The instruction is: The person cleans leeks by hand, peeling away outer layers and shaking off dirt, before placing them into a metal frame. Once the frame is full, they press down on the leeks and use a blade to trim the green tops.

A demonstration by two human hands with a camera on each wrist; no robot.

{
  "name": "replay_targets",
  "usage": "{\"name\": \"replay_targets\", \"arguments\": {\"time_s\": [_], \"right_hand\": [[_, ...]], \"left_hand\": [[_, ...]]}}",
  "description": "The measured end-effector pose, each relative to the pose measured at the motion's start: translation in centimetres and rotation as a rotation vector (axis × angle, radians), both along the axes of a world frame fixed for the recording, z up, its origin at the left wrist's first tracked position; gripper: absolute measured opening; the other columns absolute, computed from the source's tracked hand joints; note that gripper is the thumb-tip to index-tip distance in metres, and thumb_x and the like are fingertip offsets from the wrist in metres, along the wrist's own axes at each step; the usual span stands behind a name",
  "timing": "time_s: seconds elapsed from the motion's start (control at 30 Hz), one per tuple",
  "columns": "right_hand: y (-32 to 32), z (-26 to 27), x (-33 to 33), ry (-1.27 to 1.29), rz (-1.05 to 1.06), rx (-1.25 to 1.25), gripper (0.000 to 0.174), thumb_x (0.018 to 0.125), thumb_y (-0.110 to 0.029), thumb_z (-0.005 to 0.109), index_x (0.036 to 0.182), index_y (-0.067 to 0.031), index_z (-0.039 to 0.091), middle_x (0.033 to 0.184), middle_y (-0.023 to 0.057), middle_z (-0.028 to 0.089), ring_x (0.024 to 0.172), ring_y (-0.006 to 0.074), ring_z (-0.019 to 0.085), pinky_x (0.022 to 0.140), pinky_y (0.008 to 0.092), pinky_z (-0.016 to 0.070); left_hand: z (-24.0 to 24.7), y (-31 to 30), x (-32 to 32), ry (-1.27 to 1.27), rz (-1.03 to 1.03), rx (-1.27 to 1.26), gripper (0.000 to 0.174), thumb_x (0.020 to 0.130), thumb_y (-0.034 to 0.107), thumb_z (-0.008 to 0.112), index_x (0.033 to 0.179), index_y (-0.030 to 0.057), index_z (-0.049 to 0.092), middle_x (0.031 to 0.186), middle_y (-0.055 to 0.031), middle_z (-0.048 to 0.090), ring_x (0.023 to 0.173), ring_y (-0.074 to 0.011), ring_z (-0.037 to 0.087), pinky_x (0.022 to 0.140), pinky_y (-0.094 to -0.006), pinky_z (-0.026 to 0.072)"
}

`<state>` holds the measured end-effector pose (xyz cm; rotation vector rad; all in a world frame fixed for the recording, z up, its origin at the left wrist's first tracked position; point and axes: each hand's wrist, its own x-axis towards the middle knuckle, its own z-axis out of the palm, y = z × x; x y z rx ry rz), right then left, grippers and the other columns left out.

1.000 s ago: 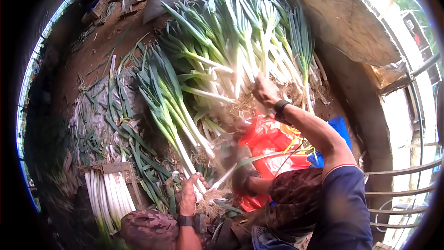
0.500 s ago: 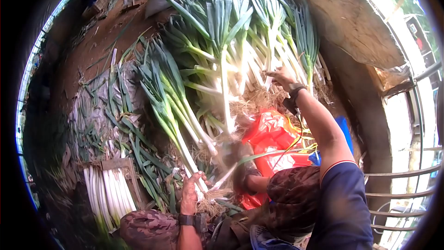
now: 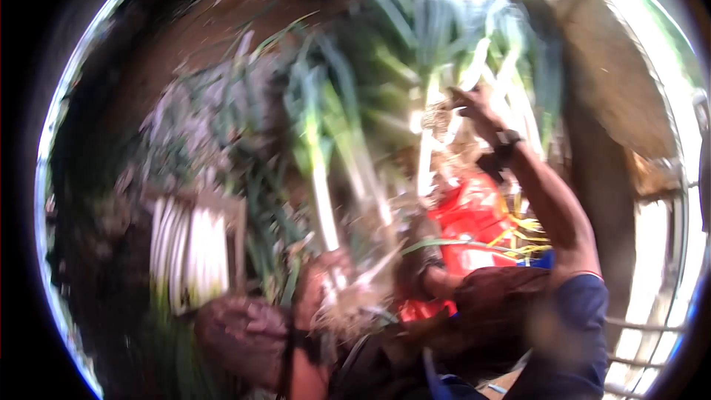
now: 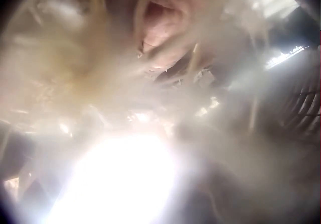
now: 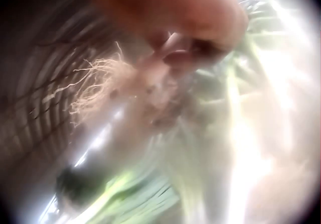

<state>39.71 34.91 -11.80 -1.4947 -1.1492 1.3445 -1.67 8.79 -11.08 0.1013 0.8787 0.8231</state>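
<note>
My left hand grips the white lower stem of a long leek, with its shaggy roots beside the fingers and its green leaves pointing away. Another leek lies alongside it. At the pile, my right hand has its fingers at a root end. The right wrist view shows the thumb and fingers curled round the pale base of a leek, its thin roots spreading to one side. One leek stem extends from the pile toward me. The left wrist view is mostly blurred roots and glare.
A thick pile of leeks spans the far side. Red plastic lies by my leg. At the left, trimmed white stems fill a wooden frame, near scattered leaf scraps. A wall borders the right.
My right hand moves off one leek, which now lies apart nearer me, and takes hold at another root end. The head view swings, shifting the scene right. My left hand keeps its grip.
</note>
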Motion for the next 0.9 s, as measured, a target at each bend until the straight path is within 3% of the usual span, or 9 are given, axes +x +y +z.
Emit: {"name": "replay_targets", "arguments": {"time_s": [0.13,0.27,0.33,0.37,0.4,0.67,0.77,0.87,0.9], "right_hand": [[-6.0,-0.4,-8.2,-0.338,0.381,0.591,0.040,0.095,-0.030,0.065,0.113,-0.0005,0.045,0.091,0.0100,0.060,0.081,0.0185,0.061,0.069,0.0306,0.0491],[-17.1,1.4,-18.3,0.096,0.499,-0.161,0.042,0.093,-0.029,0.066,0.115,-0.0024,0.042,0.076,0.0056,0.057,0.065,0.0140,0.057,0.055,0.0300,0.0469],[-20.4,-2.0,-18.8,0.360,0.842,-0.252,0.019,0.091,-0.020,0.065,0.093,-0.0040,0.056,0.075,0.0071,0.059,0.064,0.0170,0.062,0.050,0.0296,0.0460],[-21.2,-0.5,-20.4,-0.159,1.038,-0.138,0.013,0.088,-0.014,0.063,0.082,-0.0029,0.061,0.074,0.0087,0.058,0.067,0.0194,0.063,0.056,0.0295,0.0483],[-21.7,-5.0,-19.7,0.000,1.255,0.182,0.022,0.094,-0.017,0.062,0.105,0.0029,0.058,0.078,0.0065,0.063,0.072,0.0159,0.065,0.063,0.0295,0.0550],[-22.7,2.9,-23.6,0.100,1.041,-0.683,0.022,0.094,-0.010,0.060,0.111,0.0045,0.061,0.108,0.0085,0.059,0.092,0.0201,0.067,0.080,0.0313,0.0560],[-24.1,6.1,-25.5,0.122,0.994,-0.478,0.016,0.091,-0.010,0.062,0.100,0.0037,0.065,0.088,0.0069,0.067,0.075,0.0138,0.068,0.065,0.0282,0.0560],[-23.1,-4.4,-18.9,0.049,1.069,-0.355,0.035,0.090,-0.015,0.066,0.119,0.0014,0.059,0.100,0.0111,0.067,0.082,0.0213,0.068,0.069,0.0364,0.0565],[-22.7,-0.3,-20.5,-0.480,1.143,-0.196,0.045,0.087,-0.018,0.068,0.126,-0.0014,0.054,0.108,0.0129,0.065,0.086,0.0243,0.067,0.072,0.0386,0.0560]], "left_hand": [[3.5,-1.8,0.5,0.503,-0.152,0.026,0.025,0.088,0.030,0.065,0.093,0.0048,0.062,0.088,-0.0064,0.063,0.073,-0.0150,0.062,0.062,-0.0312,0.0545],[-2.6,-6.1,-1.1,0.912,-0.045,0.996,0.029,0.096,0.017,0.050,0.117,0.0055,0.067,0.108,-0.0109,0.068,0.105,-0.0241,0.062,0.096,-0.0352,0.0463],[-3.6,-5.3,-0.4,0.358,-0.037,0.276,0.029,0.096,0.028,0.056,0.105,0.0062,0.073,0.099,-0.0064,0.069,0.096,-0.0157,0.064,0.087,-0.0298,0.0498],[-6.1,-5.2,-0.3,0.394,-0.054,0.266,0.032,0.094,0.032,0.058,0.104,0.0058,0.073,0.092,-0.0058,0.070,0.089,-0.0148,0.065,0.080,-0.0281,0.0508],[-7.6,-5.6,-0.4,0.423,-0.084,0.252,0.034,0.092,0.035,0.060,0.103,0.0053,0.073,0.085,-0.0051,0.070,0.082,-0.0139,0.065,0.073,-0.0265,0.0519],[-0.5,-7.7,-2.8,0.658,0.096,0.797,0.038,0.097,0.033,0.051,0.108,0.0035,0.071,0.100,-0.0084,0.071,0.085,-0.0151,0.064,0.071,-0.0305,0.0505],[-2.7,-8.1,-2.7,0.615,-0.059,0.854,0.038,0.104,0.029,0.039,0.125,0.0081,0.063,0.126,-0.0128,0.058,0.117,-0.0266,0.055,0.099,-0.0377,0.0427],[-2.7,-6.9,-2.0,0.498,-0.028,0.724,0.033,0.100,0.023,0.048,0.117,0.0024,0.067,0.111,-0.0095,0.068,0.105,-0.0187,0.062,0.095,-0.0316,0.0463],[0.8,-7.0,-2.3,0.529,-0.067,0.597,0.032,0.100,0.024,0.049,0.117,0.0029,0.067,0.111,-0.0091,0.069,0.101,-0.0182,0.063,0.092,-0.0311,0.0483]]}}
